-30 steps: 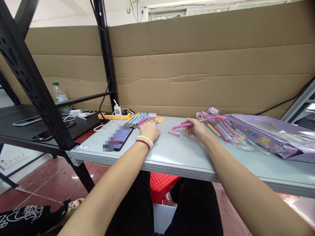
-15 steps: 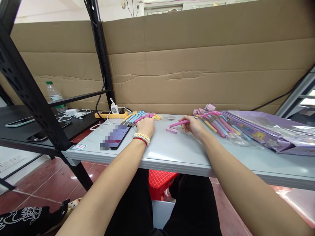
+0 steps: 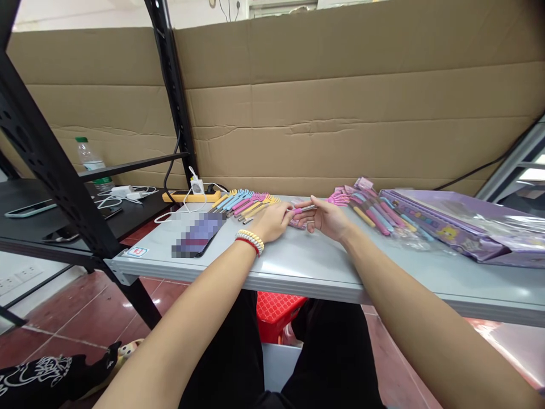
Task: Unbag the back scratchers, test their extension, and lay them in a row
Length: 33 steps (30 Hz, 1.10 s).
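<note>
My left hand [image 3: 275,222], with braided bands at the wrist, is closed in a pinch on the handle end of a pink back scratcher [image 3: 299,209]. The metal rod runs across into my right hand [image 3: 327,220], whose thumb and fingers lie loosely around it. Beyond the right hand shows a pink claw head. A small pink printed card lies on the table, partly hidden behind the fingers. To the left, several yellow, blue and pink back scratchers [image 3: 247,203] lie in a row. More back scratchers in clear wrappers [image 3: 377,213] are piled at the right.
A blurred-screen phone [image 3: 200,234] lies on the grey table [image 3: 323,267]. Behind it are a yellow power strip [image 3: 191,197] and white cables. A purple plastic-wrapped package [image 3: 464,227] takes up the right side. Cardboard [image 3: 298,102] walls the back; a black rack post [image 3: 170,85] stands left.
My left hand has left the row of back scratchers, moved right and taken the pink one's handle end. The right hand has shifted slightly left, its fingers looser. More of the row shows.
</note>
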Motion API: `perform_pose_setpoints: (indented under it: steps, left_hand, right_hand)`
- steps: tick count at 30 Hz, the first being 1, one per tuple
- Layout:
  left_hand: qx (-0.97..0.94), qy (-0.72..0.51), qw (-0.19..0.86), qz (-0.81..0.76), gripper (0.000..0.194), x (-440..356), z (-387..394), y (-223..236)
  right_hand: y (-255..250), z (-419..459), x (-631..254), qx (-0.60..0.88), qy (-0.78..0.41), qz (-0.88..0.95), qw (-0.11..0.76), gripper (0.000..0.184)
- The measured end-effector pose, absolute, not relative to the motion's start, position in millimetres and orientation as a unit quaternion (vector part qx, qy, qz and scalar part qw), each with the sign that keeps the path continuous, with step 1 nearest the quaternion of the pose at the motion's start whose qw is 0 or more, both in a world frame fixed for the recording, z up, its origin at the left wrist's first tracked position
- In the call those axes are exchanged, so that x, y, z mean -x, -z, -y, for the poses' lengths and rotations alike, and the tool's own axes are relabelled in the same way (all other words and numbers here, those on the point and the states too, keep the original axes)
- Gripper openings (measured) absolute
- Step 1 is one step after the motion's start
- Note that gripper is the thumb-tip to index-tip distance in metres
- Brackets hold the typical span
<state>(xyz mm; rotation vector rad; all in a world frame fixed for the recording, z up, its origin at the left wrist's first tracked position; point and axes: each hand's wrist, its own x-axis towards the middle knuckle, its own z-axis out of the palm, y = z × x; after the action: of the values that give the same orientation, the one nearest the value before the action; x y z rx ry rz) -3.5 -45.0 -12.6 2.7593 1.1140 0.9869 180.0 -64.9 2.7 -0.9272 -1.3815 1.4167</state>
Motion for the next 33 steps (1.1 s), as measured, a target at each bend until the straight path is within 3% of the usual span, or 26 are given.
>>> perform_pose_setpoints:
  steps: [5,11,17,25,29,33]
  left_hand:
    - [-0.874,-0.306,-0.011,-0.377,0.037,1,52,8]
    - [-0.839,-0.28,-0.032,-0.466,0.049,1,57,5]
    - [-0.873,-0.322,-0.026,-0.365,0.028,2,48,10]
    - [-0.874,-0.319,-0.02,-0.366,0.031,0,53,7]
    - [-0.865,-0.301,-0.041,-0.4,0.034,2,56,5]
    - [-0.828,-0.288,-0.056,-0.478,0.04,8,55,4]
  right_hand:
    - [-1,64,-174,0.364,-0.529,0.567,0.516,0.032]
    - [-1,65,-174,0.354,-0.505,0.577,0.536,0.037]
    - [2,63,-173,0.363,-0.489,0.595,0.525,0.038]
    - [-2,66,-165,0.365,-0.485,0.586,0.537,0.042]
    - [-4,62,-170,0.367,-0.471,0.557,0.577,0.043]
    - [-8,57,-182,0.361,-0.451,0.464,0.671,0.042]
